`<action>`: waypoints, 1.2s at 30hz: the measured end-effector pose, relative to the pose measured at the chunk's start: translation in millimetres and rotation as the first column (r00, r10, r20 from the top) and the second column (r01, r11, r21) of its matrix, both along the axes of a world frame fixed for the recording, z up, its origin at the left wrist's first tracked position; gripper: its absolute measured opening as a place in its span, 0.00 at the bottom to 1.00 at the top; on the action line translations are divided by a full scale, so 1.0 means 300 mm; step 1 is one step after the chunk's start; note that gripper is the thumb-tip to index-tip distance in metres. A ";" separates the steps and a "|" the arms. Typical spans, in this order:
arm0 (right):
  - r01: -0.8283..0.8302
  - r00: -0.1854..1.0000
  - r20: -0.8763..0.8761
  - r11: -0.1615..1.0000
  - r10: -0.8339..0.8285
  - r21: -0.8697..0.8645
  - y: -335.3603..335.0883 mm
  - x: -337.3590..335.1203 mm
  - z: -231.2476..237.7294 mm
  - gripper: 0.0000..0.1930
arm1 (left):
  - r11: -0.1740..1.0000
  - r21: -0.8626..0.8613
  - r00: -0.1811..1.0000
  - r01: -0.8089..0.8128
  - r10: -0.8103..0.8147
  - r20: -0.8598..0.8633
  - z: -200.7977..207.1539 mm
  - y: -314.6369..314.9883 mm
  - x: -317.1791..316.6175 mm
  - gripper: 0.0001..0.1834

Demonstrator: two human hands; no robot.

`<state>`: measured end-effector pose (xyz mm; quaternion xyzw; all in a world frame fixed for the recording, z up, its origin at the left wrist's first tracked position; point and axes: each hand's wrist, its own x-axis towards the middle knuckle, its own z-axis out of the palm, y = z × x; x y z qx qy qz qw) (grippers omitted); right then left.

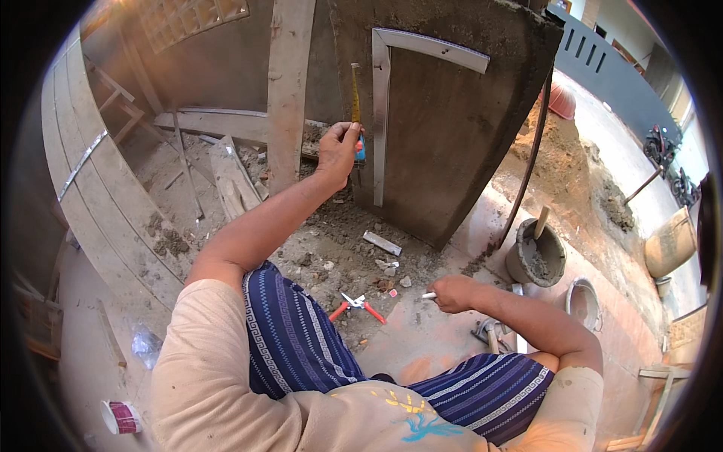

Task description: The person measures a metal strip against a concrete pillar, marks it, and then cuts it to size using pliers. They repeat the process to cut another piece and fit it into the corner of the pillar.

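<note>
White stick [428, 295], tape measure [361, 148], brown slab [452, 151]
Red-handled snips [357, 303] lie at 12 o'clock; at 1, right hand [453, 293] clasps the white stick; farther, at 12, left hand [337, 153] grips the tape measure, blade [355, 98] upright.

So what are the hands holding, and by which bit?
Left hand: a tape measure, near where case meets blade. Right hand: a pale stick, behind its tip.

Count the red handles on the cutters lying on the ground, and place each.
2. The cutters lie left of the right hand. The left handle points toward the striped cloth, which may hide its tip; the right handle angles down and right.
</note>
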<state>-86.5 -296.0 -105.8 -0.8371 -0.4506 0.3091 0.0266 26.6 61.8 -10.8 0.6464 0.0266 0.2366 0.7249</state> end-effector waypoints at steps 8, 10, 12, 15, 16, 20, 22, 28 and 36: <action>0.039 0.886 0.372 0.843 -0.278 0.536 0.127 0.048 0.376 0.08 | 0.989 0.101 0.978 -0.106 0.085 0.191 0.204 -0.047 -0.010 0.15; -0.033 0.808 0.462 0.757 -0.364 0.653 0.211 0.067 0.547 0.07 | 0.984 0.118 0.975 -0.131 0.106 0.198 0.215 -0.039 -0.004 0.15; -0.133 0.698 0.558 0.685 -0.449 0.717 0.307 0.088 0.745 0.06 | 0.976 0.174 0.978 -0.134 0.101 0.183 0.218 -0.027 0.002 0.16; -0.276 0.498 0.691 0.659 -0.524 0.700 0.408 0.175 0.991 0.05 | 0.967 0.221 0.981 -0.125 0.087 0.173 0.248 -0.070 -0.026 0.16; -0.311 0.436 0.733 0.677 -0.522 0.668 0.437 0.209 1.064 0.05 | 0.961 0.235 0.976 -0.144 0.098 0.197 0.241 -0.079 -0.015 0.16; -0.307 0.272 0.809 0.750 -0.520 0.586 0.551 0.380 1.227 0.10 | 0.955 0.245 0.972 -0.168 0.118 0.204 0.221 -0.079 0.016 0.16; -0.204 0.277 0.812 0.794 -0.514 0.572 0.583 0.420 1.258 0.12 | 0.954 0.246 0.974 -0.169 0.123 0.192 0.216 -0.081 0.018 0.16; -0.201 0.306 0.801 0.787 -0.514 0.583 0.632 0.461 1.206 0.14 | 0.952 0.251 0.973 -0.177 0.132 0.188 0.194 -0.063 -0.017 0.15; -0.275 0.372 0.624 0.560 -0.688 0.781 0.563 0.360 0.921 0.16 | 0.941 0.327 0.980 -0.082 0.016 0.199 0.092 -0.189 -0.087 0.16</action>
